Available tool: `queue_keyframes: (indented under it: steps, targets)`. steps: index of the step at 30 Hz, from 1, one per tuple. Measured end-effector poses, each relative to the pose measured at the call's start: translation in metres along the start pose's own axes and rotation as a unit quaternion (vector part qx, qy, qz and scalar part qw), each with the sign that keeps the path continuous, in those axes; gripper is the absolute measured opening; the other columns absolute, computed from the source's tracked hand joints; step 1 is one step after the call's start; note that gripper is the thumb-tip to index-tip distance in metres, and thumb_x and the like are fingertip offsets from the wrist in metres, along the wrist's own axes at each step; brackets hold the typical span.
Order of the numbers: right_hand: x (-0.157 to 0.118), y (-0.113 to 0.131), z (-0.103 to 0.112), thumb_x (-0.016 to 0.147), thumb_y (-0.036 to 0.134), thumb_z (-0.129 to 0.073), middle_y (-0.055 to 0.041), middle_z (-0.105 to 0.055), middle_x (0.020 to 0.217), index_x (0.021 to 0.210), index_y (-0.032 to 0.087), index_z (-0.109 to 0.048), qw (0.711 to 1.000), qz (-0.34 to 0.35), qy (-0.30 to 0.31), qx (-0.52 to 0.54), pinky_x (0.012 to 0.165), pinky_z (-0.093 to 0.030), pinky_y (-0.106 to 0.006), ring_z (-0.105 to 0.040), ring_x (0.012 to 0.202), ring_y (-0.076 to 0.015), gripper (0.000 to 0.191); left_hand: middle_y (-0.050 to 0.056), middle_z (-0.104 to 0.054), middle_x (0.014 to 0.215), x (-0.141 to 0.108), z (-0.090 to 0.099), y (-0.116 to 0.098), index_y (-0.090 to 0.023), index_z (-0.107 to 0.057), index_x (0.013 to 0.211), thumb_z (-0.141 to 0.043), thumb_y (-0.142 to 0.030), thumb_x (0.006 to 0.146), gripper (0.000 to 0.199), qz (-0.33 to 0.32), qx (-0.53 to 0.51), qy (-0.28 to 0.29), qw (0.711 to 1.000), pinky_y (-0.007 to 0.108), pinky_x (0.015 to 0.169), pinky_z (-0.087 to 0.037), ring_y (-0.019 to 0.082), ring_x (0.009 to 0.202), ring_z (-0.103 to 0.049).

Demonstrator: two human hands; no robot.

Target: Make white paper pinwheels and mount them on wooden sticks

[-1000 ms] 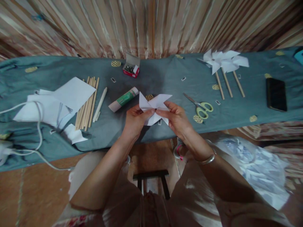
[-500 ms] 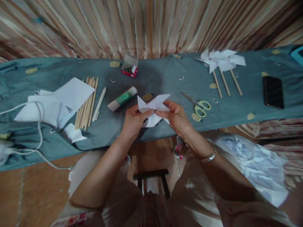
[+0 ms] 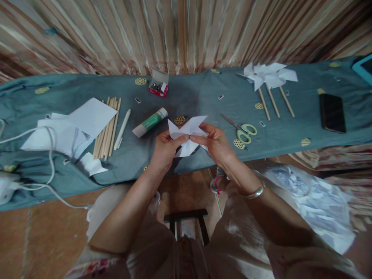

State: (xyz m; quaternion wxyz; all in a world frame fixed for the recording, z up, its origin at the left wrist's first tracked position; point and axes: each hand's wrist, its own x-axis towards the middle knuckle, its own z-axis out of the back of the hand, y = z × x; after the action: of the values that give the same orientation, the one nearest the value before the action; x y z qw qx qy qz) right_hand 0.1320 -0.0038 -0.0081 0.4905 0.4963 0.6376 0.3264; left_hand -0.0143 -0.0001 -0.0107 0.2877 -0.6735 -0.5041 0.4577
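Observation:
A white paper pinwheel point(image 3: 194, 124) with folded blades is held between both hands, just above the near edge of the table. My left hand point(image 3: 167, 149) grips it from the left, thumb pressed on its middle. From the other side my right hand point(image 3: 215, 143) pinches it, its thumb meeting the left one at the centre. The fingers underneath are hidden by the paper. Left of the hands lies a glue stick point(image 3: 150, 122) with a green label. Scissors point(image 3: 242, 131) with light green handles rest to the right.
Wooden sticks point(image 3: 107, 130), a white pen point(image 3: 122, 129) and paper sheets point(image 3: 68, 131) lie left, beside a white cable point(image 3: 51, 155). An open red box point(image 3: 158, 88) of small metal pins stands behind. Finished pinwheels point(image 3: 269, 77) and a phone point(image 3: 333, 112) are right. A bag of paper scraps point(image 3: 316, 205) sits below.
The view has shifted very slightly. Both hands keep the same hold on the pinwheel, with hardly any movement of the thumbs.

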Motion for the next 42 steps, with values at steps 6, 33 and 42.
queue_keyframes:
  steps: [6,33,42]
  targets:
    - [-0.001,0.006,-0.004,0.048,0.035,-0.096,0.0023,-0.078,0.075,0.089,0.023,-0.070,1.000,-0.006,0.008,0.018,0.074,-0.058,-0.036,-0.072,0.068,-0.0189,0.050,0.000,-0.073,0.070,-0.001,0.001,-0.002,-0.016,-0.076,0.076,-0.093,-0.028,0.050,0.033,0.001,-0.001,0.013,1.000,0.025,0.067,-0.049,0.014,0.064,-0.064]
    - [0.006,-0.004,-0.005,0.050,0.034,-0.096,0.0026,-0.077,0.081,0.088,0.022,-0.069,1.000,-0.006,0.012,0.006,0.080,-0.058,-0.036,-0.070,0.074,-0.0174,0.049,-0.001,-0.073,0.069,0.003,0.006,-0.001,-0.015,-0.073,0.077,-0.091,-0.024,0.052,0.032,0.014,-0.006,-0.010,1.000,0.024,0.063,-0.047,0.012,0.061,-0.062]
    - [0.012,0.000,-0.006,0.048,0.033,-0.097,0.0020,-0.076,0.083,0.090,0.023,-0.068,1.000,-0.005,0.030,0.002,0.082,-0.057,-0.037,-0.071,0.076,-0.0185,0.052,0.000,-0.075,0.076,0.000,0.004,-0.008,-0.016,-0.076,0.084,-0.092,-0.027,0.051,0.038,0.004,-0.028,-0.004,1.000,0.027,0.070,-0.051,0.014,0.065,-0.066]
